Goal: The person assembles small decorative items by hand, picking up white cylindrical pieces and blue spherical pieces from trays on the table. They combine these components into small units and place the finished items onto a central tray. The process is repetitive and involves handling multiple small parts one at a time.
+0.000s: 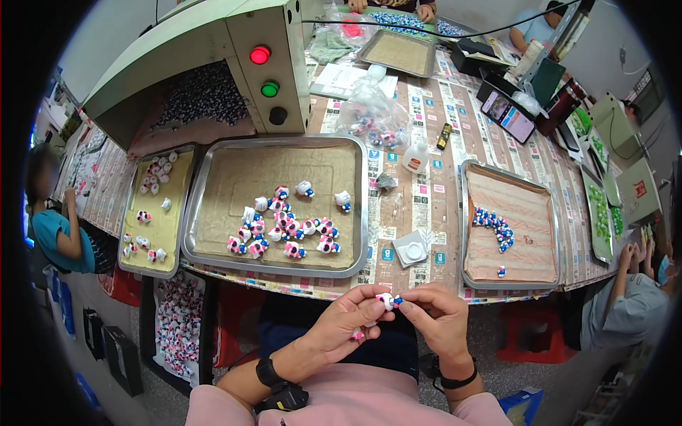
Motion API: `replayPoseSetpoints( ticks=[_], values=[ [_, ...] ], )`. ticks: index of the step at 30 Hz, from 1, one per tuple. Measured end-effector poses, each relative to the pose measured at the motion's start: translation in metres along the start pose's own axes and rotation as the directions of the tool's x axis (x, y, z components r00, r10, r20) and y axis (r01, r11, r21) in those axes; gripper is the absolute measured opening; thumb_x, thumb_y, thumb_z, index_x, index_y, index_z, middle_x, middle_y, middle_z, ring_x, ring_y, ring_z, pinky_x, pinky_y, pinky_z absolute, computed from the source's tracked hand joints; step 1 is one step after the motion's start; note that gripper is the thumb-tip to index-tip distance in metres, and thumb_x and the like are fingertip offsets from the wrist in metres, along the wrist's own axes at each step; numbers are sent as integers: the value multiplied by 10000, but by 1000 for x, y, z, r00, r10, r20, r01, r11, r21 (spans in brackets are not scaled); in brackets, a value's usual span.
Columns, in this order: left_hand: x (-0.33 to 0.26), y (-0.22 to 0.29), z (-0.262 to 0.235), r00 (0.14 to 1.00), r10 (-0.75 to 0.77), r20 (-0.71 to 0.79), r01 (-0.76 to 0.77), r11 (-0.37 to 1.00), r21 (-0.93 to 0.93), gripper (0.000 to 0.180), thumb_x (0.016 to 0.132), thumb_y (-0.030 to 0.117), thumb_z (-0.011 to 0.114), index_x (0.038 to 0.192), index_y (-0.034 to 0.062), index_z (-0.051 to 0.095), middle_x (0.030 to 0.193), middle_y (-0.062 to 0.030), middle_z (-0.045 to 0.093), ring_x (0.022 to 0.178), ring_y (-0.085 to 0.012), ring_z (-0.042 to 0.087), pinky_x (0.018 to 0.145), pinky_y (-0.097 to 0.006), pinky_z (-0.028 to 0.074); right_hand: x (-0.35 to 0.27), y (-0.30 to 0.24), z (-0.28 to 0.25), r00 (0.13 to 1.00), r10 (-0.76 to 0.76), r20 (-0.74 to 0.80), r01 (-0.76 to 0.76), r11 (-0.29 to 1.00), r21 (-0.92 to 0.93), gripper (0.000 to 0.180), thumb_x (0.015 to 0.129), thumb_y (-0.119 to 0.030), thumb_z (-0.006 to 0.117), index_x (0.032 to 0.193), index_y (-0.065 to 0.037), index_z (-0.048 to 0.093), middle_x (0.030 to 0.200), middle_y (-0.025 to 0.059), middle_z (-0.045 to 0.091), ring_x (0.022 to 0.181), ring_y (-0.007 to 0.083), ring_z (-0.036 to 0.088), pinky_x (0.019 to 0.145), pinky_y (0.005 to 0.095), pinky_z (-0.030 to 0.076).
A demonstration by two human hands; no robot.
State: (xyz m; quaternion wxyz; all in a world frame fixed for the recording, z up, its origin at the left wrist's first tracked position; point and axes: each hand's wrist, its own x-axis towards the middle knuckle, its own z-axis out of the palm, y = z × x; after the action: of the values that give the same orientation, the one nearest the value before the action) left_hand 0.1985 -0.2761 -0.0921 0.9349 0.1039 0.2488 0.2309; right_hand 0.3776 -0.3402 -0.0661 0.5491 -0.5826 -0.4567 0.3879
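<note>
In front of my chest, my left hand [339,321] pinches a small white figurine head [384,299] with pink on it. Another pink-and-white piece [357,334] sits under its curled fingers, partly hidden. My right hand [439,321] grips a small blue figurine body [397,302] against the head; whether the two are joined I cannot tell. Ahead to the left, a large metal tray [361,213] holds a cluster of figurines [286,226] in white, pink and blue. The tray [522,206] at the right carries a curved row of small blue bodies [497,227].
A narrow tray [172,213] of white heads lies at far left, beside a machine [270,64] with red and green lights. A white bottle [415,157], a plastic bag [373,117], a small white dish [410,248] and a phone [508,117] stand on the table. Other people work around it.
</note>
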Motion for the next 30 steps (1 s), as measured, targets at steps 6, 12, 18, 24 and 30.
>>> replayPoseSetpoints(
  ticks=[6, 12, 18, 24, 30],
  values=[
    [-1, 0, 0, 998, 58, -28, -54, 991, 126, 280, 903, 71, 663, 1160, 50, 554, 965, -80, 647, 839, -135, 649, 552, -218, 505, 1, -3, -3, 998, -20, 55, 25, 996, -84, 185, 801, -25, 752, 985, -12, 733, 921, 95, 688, 791, 124, 632, 688, 232, 496],
    [-1, -3, 1, 993, 111, -41, -102, 980, 173, 262, 887, 30, 671, 1130, 40, 573, 955, -92, 657, 805, -141, 663, 528, -211, 500, -1, -2, 1, 999, 43, 33, -44, 998, 34, 190, 790, -36, 765, 977, -18, 738, 850, 83, 683, 774, 123, 627, 675, 229, 480],
    [-1, -2, 0, 993, 90, -70, -74, 976, 203, 224, 885, 25, 670, 1095, 35, 594, 953, -107, 670, 801, -151, 683, 504, -199, 504, -3, 0, 1, 996, -72, 53, 77, 994, -83, 184, 790, -21, 759, 973, -26, 740, 844, 84, 683, 761, 146, 630, 674, 243, 480],
    [-10, 9, 3, 992, 94, -79, -69, 960, 272, 232, 890, 48, 671, 1109, 27, 598, 893, -84, 658, 720, -115, 642, 489, -183, 480, 4, -6, 0, 981, -85, 173, 98, 993, -72, 189, 797, -28, 749, 986, -23, 737, 886, 103, 703, 787, 160, 649, 704, 271, 503],
    [-26, 65, 11, 877, 461, -135, -209, 620, 756, 248, 841, 54, 697, 1081, 20, 646, 828, -39, 649, 578, -56, 571, 405, -152, 395, 9, -11, -32, 981, -190, 26, 188, 932, -310, 166, 826, -14, 700, 989, 11, 715, 898, 118, 707, 792, 190, 667, 721, 283, 513]
  ],
)
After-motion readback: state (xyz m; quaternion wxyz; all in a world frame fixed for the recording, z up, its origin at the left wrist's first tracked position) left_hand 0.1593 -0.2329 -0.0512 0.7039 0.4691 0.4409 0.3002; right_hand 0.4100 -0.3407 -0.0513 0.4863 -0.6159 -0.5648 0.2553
